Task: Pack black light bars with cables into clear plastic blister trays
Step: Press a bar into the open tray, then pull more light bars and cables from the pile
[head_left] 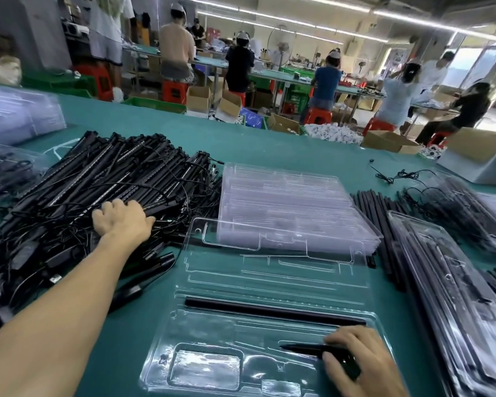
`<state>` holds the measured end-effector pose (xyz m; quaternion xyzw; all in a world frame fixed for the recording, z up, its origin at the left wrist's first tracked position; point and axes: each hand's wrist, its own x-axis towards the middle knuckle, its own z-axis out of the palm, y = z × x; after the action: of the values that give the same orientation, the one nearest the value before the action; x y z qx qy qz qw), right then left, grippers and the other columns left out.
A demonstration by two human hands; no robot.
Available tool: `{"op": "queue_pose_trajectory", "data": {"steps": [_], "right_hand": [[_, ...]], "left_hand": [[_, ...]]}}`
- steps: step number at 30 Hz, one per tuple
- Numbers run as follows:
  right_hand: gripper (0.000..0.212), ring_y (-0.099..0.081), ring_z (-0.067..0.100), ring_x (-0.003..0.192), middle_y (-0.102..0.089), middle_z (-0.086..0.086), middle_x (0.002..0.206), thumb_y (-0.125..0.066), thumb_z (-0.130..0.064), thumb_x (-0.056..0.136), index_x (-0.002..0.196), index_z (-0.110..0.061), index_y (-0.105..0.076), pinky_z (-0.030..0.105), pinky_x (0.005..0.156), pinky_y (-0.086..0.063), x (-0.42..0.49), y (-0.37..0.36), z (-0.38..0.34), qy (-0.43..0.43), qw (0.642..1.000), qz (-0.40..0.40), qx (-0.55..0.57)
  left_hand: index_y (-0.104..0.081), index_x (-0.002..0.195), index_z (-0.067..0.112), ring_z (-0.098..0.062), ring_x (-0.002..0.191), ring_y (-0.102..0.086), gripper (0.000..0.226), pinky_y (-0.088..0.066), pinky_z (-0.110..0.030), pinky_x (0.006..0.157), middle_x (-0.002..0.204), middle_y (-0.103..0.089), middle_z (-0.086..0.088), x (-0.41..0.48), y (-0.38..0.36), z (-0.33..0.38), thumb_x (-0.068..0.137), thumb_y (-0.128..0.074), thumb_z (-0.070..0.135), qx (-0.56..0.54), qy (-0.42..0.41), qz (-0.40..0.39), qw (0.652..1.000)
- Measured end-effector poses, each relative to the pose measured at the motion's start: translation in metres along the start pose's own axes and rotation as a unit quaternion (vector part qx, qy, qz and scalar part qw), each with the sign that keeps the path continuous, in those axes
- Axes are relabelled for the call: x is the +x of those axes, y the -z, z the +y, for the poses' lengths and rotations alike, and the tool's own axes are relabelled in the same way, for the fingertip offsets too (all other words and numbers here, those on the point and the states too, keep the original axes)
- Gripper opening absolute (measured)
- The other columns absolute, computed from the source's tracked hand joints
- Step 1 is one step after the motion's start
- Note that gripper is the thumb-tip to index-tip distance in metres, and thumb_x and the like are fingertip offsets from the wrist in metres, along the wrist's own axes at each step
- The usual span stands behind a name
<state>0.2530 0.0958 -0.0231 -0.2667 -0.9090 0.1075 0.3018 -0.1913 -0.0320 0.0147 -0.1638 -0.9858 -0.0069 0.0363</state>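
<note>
An open clear blister tray (pixel 269 282) lies in front of me on the green table. One black bar (pixel 269 309) sits in a slot across its near half. My right hand (pixel 361 362) grips a slim black part (pixel 301 348) over the tray's near right corner. My left hand (pixel 123 222) reaches out to the big heap of black light bars with cables (pixel 98 184) on the left; its fingers curl over bars at the heap's near edge.
A stack of empty clear trays (pixel 284 202) stands behind the open one. Loose black bars (pixel 378 222) and packed trays (pixel 455 296) lie to the right. More clear trays (pixel 15 118) sit far left. Several people work at benches beyond the table.
</note>
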Motion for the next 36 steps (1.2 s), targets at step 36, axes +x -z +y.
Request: {"op": "queue_pose_trajectory", "data": {"steps": [36], "right_hand": [[0.009,-0.061,-0.001,0.079,-0.066,-0.016,0.080,-0.064,-0.023,0.090,0.097,-0.027,-0.068,0.018,0.073,-0.049,0.072,-0.030,-0.106,-0.091,0.971,-0.129,0.178]], "left_hand": [[-0.053,0.116,0.027,-0.020,0.086,-0.067,0.016,-0.047,-0.033,0.060,0.099,-0.065,0.002,-0.053,0.002,-0.001,0.101,-0.051,0.027,0.030,-0.221,0.144,0.964]]}}
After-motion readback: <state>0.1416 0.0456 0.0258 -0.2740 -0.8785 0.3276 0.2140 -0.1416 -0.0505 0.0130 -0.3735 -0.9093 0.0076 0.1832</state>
